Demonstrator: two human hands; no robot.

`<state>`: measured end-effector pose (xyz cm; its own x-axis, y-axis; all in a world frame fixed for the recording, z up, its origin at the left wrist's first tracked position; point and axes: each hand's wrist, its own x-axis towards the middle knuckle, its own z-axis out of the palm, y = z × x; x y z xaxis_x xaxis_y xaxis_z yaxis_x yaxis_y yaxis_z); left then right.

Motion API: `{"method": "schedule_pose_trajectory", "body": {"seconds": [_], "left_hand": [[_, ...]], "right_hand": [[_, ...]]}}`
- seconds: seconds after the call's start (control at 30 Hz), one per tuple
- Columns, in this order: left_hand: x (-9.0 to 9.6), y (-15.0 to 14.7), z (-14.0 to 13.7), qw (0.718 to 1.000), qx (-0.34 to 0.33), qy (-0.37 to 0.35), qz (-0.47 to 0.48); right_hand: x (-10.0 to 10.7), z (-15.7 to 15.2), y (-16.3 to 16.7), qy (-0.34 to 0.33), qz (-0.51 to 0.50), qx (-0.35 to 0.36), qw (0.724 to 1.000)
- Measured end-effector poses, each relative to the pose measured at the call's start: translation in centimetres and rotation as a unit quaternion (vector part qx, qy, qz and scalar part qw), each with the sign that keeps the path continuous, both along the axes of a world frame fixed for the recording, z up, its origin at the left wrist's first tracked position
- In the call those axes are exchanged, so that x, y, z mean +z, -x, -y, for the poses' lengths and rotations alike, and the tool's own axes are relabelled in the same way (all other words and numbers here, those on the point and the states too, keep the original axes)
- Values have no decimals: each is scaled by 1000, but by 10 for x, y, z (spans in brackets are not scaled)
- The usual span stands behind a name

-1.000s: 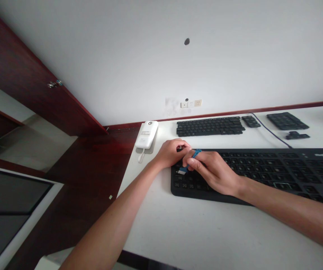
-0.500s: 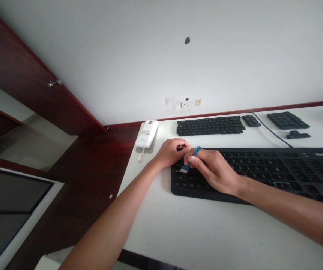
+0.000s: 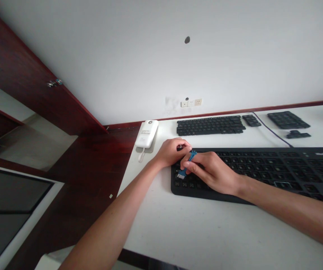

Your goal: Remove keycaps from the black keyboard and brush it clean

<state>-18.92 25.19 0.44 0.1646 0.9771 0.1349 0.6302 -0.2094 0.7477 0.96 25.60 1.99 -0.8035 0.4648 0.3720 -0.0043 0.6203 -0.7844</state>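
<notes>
A black keyboard (image 3: 251, 176) with its keycaps off lies on the white table. My right hand (image 3: 214, 170) pinches a small blue brush (image 3: 183, 173), whose pale bristles touch the left end of the keyboard. More blue sticks out above my index finger. My left hand (image 3: 172, 152) rests at the keyboard's upper left corner, fingers curled over its edge. Behind the keyboard the removed keycaps (image 3: 209, 126) are laid out in a block.
Smaller keycap groups (image 3: 287, 120) sit at the back right, near the keyboard's cable (image 3: 274, 133). A white power bank (image 3: 147, 134) with a short strap lies at the table's left edge. Wall sockets (image 3: 191, 102) are behind the table, and a dark red door (image 3: 37, 71) is at left.
My right hand has moved the brush slightly left and towards me over the keyboard's left end. My left hand has stayed at the corner.
</notes>
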Motion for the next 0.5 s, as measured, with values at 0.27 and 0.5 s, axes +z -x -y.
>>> {"method": "schedule_pose_trajectory", "body": {"seconds": [0.27,0.5], "left_hand": [[0,-1,0,1000,-1,-8,-3],[2,0,1,1000,1,-3,-4]], "right_hand": [[-3,-2,2,-15,-12,33,999],[-1,0,-1,4,-22,16,1000]]}}
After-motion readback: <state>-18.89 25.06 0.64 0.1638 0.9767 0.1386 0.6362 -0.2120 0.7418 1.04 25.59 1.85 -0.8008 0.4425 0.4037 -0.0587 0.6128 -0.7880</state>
